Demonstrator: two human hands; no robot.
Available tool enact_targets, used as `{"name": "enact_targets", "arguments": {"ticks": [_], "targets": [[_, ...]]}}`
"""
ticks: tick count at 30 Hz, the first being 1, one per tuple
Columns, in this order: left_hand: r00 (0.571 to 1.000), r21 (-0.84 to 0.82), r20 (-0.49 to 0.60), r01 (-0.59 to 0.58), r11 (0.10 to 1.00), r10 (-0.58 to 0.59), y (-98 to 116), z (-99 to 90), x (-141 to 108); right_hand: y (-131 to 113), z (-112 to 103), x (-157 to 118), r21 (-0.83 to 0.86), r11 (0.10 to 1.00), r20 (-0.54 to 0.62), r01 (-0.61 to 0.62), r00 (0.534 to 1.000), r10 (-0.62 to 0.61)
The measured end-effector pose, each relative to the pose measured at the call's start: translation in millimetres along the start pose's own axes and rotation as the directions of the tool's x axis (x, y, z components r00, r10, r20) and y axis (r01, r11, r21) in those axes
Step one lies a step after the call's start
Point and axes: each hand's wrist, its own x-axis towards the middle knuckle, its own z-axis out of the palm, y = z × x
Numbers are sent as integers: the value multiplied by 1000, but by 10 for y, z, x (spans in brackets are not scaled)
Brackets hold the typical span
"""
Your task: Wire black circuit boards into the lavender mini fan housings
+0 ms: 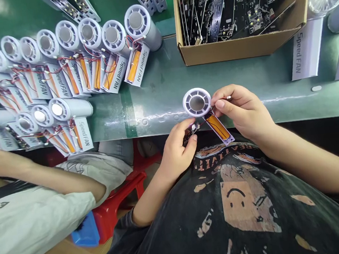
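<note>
A handheld fan (197,103) with a round vented head sits at the table's front edge, its open handle pointing toward me. Inside the handle lies an orange battery (219,128) with thin wires over it. My left hand (176,148), at the left of the fan, is closed on a small dark circuit board (191,131) between thumb and fingers. To the right of the head, my right hand (243,109) pinches a thin wire, and a small white connector (229,97) sticks out past the fingertips. The fingers partly hide the wire's run.
Several similar opened fans (111,36) stand in rows at the left. A cardboard box (225,50) of circuit boards is behind my hands. A closed fan housing (307,54) lies at the right, near a small white oval piece (316,88). A co-worker's arm (41,173) is at left.
</note>
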Motion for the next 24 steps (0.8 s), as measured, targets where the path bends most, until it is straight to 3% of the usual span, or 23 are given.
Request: {"name": "enact_targets", "arguments": {"ticks": [3, 7, 10, 12, 14, 16, 18, 21, 24], "targets": [[997, -121, 5, 81, 989, -81, -26, 12, -15, 18, 7, -7, 47, 999, -48, 9, 999, -6], [997, -196, 20, 82, 977, -80, -18, 11, -4, 47, -1, 1, 90, 996, -97, -3, 995, 12], [989, -271, 43, 150, 951, -143, -9, 19, 0, 56, -27, 3, 82, 996, -94, -42, 994, 49], [976, -377, 70, 219, 900, -208, -6, 37, -1, 35, -38, -7, 24, 1000, -84, -11, 996, 13], [958, -515, 125, 285, 808, -258, 1, 58, 1, -15, -32, -26, -132, 986, -21, 106, 994, -110], [942, -625, 188, 334, 706, -279, 19, 76, 9, -80, -4, -50, -364, 884, 116, 293, 956, -269], [934, -675, 222, 356, 647, -281, 49, 85, 17, -140, 41, -76, -579, 696, 240, 425, 904, -353], [935, -679, 220, 351, 645, -277, 101, 85, 18, -201, 110, -110, -782, 463, 279, 417, 899, -338], [942, -659, 210, 335, 673, -263, 144, 84, 7, -231, 153, -133, -866, 330, 290, 377, 914, -284]]}}
